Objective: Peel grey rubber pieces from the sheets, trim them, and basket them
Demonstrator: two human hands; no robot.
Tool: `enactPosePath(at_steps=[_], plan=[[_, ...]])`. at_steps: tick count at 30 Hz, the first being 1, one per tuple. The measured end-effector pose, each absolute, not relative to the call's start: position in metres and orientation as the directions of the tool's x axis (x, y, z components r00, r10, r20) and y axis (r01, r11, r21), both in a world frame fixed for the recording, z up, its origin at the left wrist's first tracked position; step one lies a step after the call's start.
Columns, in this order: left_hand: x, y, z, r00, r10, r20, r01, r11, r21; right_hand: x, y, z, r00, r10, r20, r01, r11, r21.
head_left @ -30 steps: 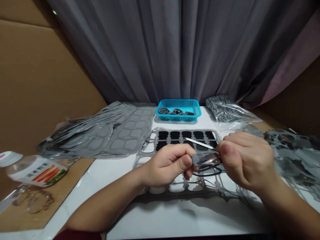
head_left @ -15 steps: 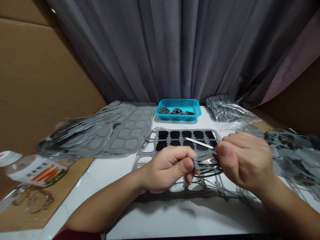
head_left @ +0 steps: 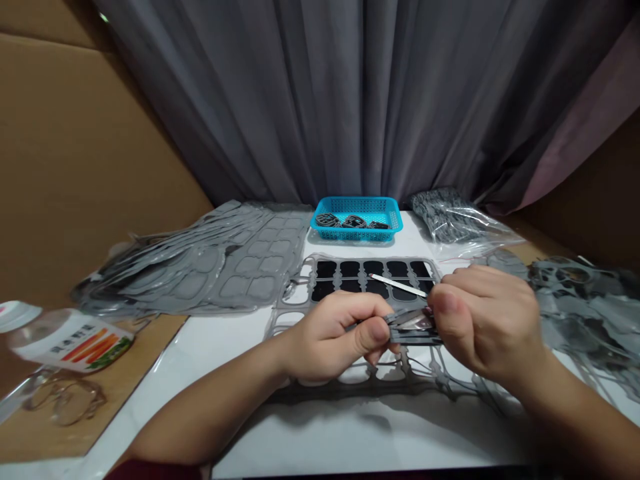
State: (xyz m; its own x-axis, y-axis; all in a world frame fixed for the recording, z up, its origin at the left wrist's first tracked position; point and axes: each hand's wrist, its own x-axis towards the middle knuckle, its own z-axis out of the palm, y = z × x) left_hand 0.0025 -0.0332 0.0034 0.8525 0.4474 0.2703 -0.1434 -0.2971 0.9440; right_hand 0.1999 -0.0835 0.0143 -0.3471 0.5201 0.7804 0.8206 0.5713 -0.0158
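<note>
My left hand (head_left: 340, 337) pinches a bundle of thin grey rubbery pieces (head_left: 413, 337) between thumb and fingers, above the worktable. Facing it, my right hand (head_left: 487, 320) is closed in a fist around a tool with a shiny metal blade (head_left: 419, 323), whose tip points toward the bundle. The fist hides the rest of the tool, so its kind cannot be told. A slim white stick (head_left: 397, 285) with a reddish end slants up-left beside the right thumb. Beneath both hands lies a grey die-cut sheet (head_left: 380, 383) with open cells; black pieces (head_left: 397, 270) fill its far rows.
A blue basket (head_left: 357, 233) with small coiled dark pieces stands at the back. Stacked grey sheets (head_left: 250, 267) lie left, a clear bag (head_left: 460, 230) back right, grey scraps (head_left: 590, 307) right. A bottle (head_left: 75, 343) and eyeglasses (head_left: 70, 400) sit on cardboard at left.
The grey pieces between my hands have gone from loose loops to a flatter, straighter bundle. My right hand has shifted slightly left; my left hand is nearly still.
</note>
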Motion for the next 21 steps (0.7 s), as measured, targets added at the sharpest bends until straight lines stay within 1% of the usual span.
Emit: enactPosePath(at_steps=[8, 15, 21], plan=[[0.0038, -0.0344, 0.0022, 0.842, 0.471, 0.264, -0.138, -0.284, 0.949, 0.1991, -0.084, 0.0113, -0.307, 0.509, 0.804, 0.83, 0.556, -0.035], [0.0038, -0.035, 0.0014, 0.843, 0.467, 0.267, -0.152, -0.27, 0.951, 0.1994, -0.0841, 0.0125, -0.32, 0.484, 0.815, 0.841, 0.541, 0.01], [0.0038, -0.0347, 0.0035, 0.829, 0.501, 0.25, -0.137, -0.251, 0.958, 0.2018, -0.0866, 0.0132, -0.273, 0.515, 0.813, 0.792, 0.6, -0.114]])
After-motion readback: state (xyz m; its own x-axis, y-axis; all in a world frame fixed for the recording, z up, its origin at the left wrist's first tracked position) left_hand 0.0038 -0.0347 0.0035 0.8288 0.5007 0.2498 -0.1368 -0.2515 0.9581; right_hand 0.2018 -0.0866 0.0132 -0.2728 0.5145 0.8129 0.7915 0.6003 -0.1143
